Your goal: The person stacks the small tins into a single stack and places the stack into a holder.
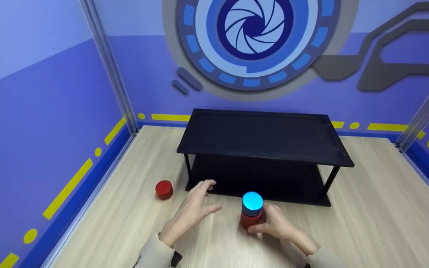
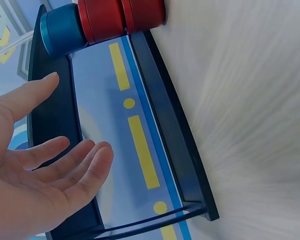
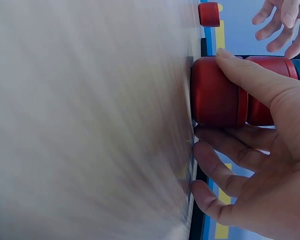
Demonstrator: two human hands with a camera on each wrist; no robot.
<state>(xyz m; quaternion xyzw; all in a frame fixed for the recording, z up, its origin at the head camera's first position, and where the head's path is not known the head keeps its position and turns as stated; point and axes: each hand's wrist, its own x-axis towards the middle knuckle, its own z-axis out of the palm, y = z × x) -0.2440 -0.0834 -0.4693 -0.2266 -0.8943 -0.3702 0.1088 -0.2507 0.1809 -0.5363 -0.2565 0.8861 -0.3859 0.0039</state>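
Note:
A stack of three small round metal tins stands upright on the wooden table in front of the black shelf. The blue tin (image 1: 252, 202) is on top; below it come a red tin (image 2: 102, 20) and another red tin (image 3: 217, 92) at the bottom. My right hand (image 1: 277, 223) holds the bottom red tin, thumb on one side and index finger on the other, its remaining fingers spread near the table. To the left of the stack, my left hand (image 1: 194, 208) hovers with thumb and fingers apart, touching none of the tins.
The two-level black shelf (image 1: 263, 136) stands behind the hands, its lower board (image 1: 237, 175) close to the stack. A separate red tin (image 1: 164, 190) sits on the table (image 1: 125, 230) left of the shelf. Blue printed walls (image 1: 50, 111) enclose the back and sides.

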